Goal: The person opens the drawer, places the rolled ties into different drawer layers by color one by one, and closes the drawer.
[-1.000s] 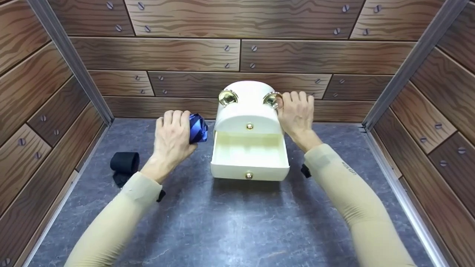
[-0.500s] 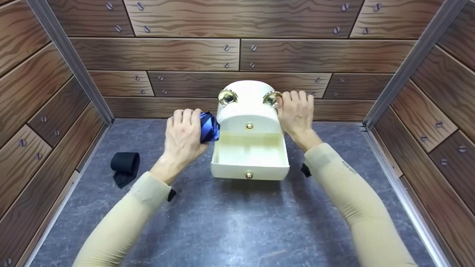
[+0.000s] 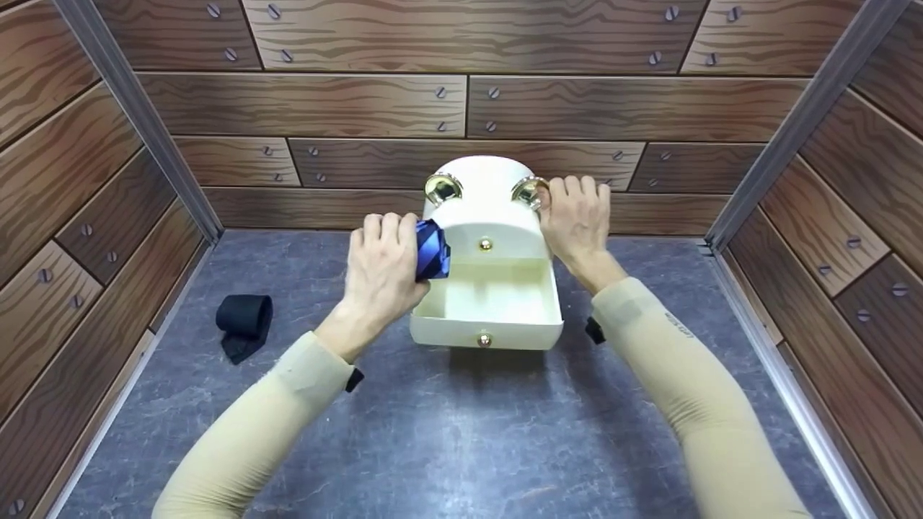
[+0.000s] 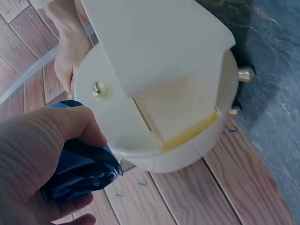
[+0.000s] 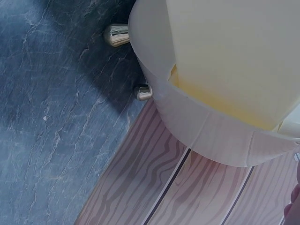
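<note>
A white box (image 3: 484, 176) with a rounded top stands near the back wall, its lower drawer (image 3: 447, 334) pulled out toward me. Two round gold-rimmed pieces sit on its upper sides. My left hand (image 3: 382, 270) holds a rolled blue striped necktie (image 3: 433, 251) above the drawer's left side. Thumb and fingers wrap the necktie (image 4: 79, 164) in the left wrist view. My right hand (image 3: 577, 223) grips the right gold-rimmed piece (image 3: 528, 192); its fingertips are partly hidden. Only a sliver of that hand's fingers (image 5: 294, 197) shows in the right wrist view.
A rolled black necktie (image 3: 244, 316) lies on the dark marbled tabletop at the left, its pointed end showing. Wood-patterned walls (image 3: 461, 108) close in the back and both sides. Metal feet (image 5: 117, 35) stick out beneath the box.
My left hand has moved right with the blue necktie, from beside the box to over the left part of the open drawer. My right hand and the box have stayed put.
</note>
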A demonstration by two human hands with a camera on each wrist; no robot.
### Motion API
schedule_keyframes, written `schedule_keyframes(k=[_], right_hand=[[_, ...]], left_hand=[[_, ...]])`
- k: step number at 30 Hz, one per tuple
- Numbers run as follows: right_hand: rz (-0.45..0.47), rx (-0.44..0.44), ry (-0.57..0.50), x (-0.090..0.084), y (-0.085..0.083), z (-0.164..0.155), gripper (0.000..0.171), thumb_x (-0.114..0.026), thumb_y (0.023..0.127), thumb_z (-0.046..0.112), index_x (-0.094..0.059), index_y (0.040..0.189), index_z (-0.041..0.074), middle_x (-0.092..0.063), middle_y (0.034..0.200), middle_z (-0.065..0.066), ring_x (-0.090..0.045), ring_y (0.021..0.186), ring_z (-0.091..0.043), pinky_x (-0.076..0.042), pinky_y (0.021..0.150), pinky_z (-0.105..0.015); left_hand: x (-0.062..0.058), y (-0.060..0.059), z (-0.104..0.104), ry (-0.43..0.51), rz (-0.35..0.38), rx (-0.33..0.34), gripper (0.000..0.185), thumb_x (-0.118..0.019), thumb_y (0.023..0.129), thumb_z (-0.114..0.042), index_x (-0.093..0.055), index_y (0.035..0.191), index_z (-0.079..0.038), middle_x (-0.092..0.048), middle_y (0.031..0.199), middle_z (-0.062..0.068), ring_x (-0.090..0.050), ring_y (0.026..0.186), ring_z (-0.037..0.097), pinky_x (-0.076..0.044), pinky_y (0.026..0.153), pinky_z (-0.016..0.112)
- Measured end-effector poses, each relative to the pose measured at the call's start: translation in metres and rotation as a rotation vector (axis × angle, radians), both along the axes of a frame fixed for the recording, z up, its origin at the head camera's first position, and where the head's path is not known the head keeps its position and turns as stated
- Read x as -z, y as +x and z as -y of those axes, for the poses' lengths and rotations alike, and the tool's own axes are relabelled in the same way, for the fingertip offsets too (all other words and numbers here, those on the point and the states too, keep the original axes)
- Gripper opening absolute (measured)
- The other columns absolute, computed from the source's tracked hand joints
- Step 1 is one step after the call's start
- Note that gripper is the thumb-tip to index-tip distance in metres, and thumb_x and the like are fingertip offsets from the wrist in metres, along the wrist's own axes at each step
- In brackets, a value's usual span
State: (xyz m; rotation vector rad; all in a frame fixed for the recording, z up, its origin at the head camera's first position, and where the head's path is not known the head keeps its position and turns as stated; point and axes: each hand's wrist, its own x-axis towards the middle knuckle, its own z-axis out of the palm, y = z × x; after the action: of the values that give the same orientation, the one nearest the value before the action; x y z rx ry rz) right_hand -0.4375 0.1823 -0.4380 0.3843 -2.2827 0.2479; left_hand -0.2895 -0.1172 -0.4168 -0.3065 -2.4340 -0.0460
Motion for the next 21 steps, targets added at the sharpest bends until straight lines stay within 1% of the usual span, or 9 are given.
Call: schedule_keyframes(k=[3,10,18,21], right_hand=[[-0.001,-0.001,-0.005,-0.001,0.0,0.0,0.05,-0.043,0.12,0.042,-0.065,0.101,0.001,-0.071,0.098,-0.024,-0.064,0.099,-0.049,-0.046,0.091,-0.061],[0.007,-0.001,-0.007,-0.001,0.001,0.001,0.048,-0.045,0.119,0.041,-0.065,0.101,0.001,-0.071,0.098,-0.024,-0.064,0.099,-0.049,-0.046,0.09,-0.061],[-0.002,-0.002,0.003,0.0,0.0,0.0,0.047,-0.046,0.119,0.039,-0.065,0.101,0.0,-0.071,0.099,-0.025,-0.064,0.099,-0.05,-0.046,0.09,-0.062],[-0.005,-0.003,0.003,0.0,0.0,0.0,0.047,-0.046,0.118,0.038,-0.065,0.101,-0.001,-0.071,0.099,-0.026,-0.064,0.1,-0.051,-0.046,0.09,-0.063]], left_hand=[[0.0,0.001,-0.007,-0.005,0.004,-0.005,0.09,-0.102,0.064,-0.03,-0.06,0.138,-0.001,-0.068,0.121,0.018,-0.061,0.112,0.039,-0.056,0.09,0.052],[0.001,0.001,-0.021,-0.027,0.055,-0.017,0.089,-0.101,0.066,-0.033,-0.06,0.138,-0.002,-0.068,0.119,0.016,-0.06,0.11,0.036,-0.055,0.087,0.048],[0.008,0.0,-0.034,-0.052,0.017,-0.001,0.085,-0.102,0.064,-0.035,-0.062,0.132,-0.004,-0.068,0.115,0.014,-0.06,0.107,0.035,-0.054,0.084,0.047],[0.009,0.0,-0.038,-0.061,0.019,-0.001,0.085,-0.102,0.064,-0.036,-0.062,0.132,-0.005,-0.068,0.115,0.014,-0.06,0.107,0.034,-0.052,0.082,0.045]])
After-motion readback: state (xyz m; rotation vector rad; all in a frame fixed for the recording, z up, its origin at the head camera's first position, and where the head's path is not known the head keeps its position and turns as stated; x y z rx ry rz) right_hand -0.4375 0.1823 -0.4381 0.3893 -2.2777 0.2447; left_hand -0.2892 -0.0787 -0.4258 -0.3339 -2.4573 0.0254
